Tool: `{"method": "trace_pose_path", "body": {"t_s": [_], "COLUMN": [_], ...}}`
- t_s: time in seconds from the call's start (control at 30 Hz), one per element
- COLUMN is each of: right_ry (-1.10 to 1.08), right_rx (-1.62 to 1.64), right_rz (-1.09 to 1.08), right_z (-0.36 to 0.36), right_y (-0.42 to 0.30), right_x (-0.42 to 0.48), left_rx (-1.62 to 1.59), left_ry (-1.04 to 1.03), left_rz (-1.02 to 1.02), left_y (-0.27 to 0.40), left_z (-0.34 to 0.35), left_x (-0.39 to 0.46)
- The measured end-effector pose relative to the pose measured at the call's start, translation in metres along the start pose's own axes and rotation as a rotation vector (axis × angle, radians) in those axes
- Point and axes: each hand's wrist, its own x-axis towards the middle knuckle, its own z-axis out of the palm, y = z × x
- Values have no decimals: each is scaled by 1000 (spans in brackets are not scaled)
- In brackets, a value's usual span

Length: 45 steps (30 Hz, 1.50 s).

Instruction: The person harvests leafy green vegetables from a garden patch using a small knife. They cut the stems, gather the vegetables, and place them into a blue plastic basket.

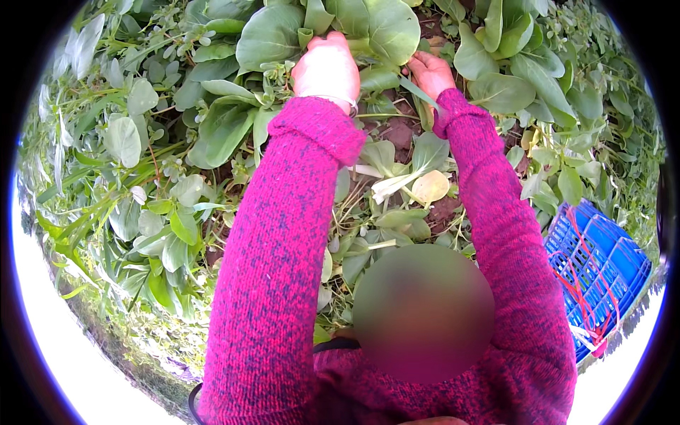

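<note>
My left hand point(326, 69) is closed around the stalks of a broad-leaved bok choy plant point(393, 29), with its fingertips hidden among the leaves. To the right of that plant, low near the soil, is my right hand point(429, 74). Its fingers are curled and partly covered by foliage, so what they hold cannot be made out. A narrow grey-green strip point(418, 93), a blade or a leaf, crosses beside the right palm. Between my forearms lie cut pale-stemmed leaves point(390, 186) and a yellowed leaf point(431, 186) on the ground.
A blue plastic basket point(600, 265) with red string stands at the lower right. More bok choy point(531, 69) grows to the right of my hand. Dense weeds and leafy greens point(125, 141) spread on the left. Bare reddish soil point(398, 133) shows between the plants.
</note>
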Motion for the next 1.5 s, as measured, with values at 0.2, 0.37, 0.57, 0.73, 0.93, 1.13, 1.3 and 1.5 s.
{"method": "trace_pose_path", "body": {"t_s": [0.2,0.37,0.57,0.73,0.93,1.13,1.3,1.5], "right_ry": [67,-34,-60,166,143,-436,-335,105], "right_rx": [-384,-335,-713,-234,532,649,497,265], "right_rz": [-248,-147,-339,-248,-59,-180,-193,39], "right_z": [6,5,14,7,0,-15,-20,-10], "right_y": [15,4,3,28,-30,-63,-82,-87], "right_x": [16,9,0,-22,-61,-120,-170,-202], "left_rx": [-38,-155,-393,-848,-1097,-1052,-663,-644], "left_ry": [96,167,221,230,276,198,359,415], "left_rz": [14,20,-65,-56,53,121,295,343], "left_y": [-6,-7,-23,-19,-28,-32,-38,-40], "left_z": [12,23,51,42,46,13,-15,-42], "left_x": [-7,-26,-53,-60,-94,-129,-155,-183]}}
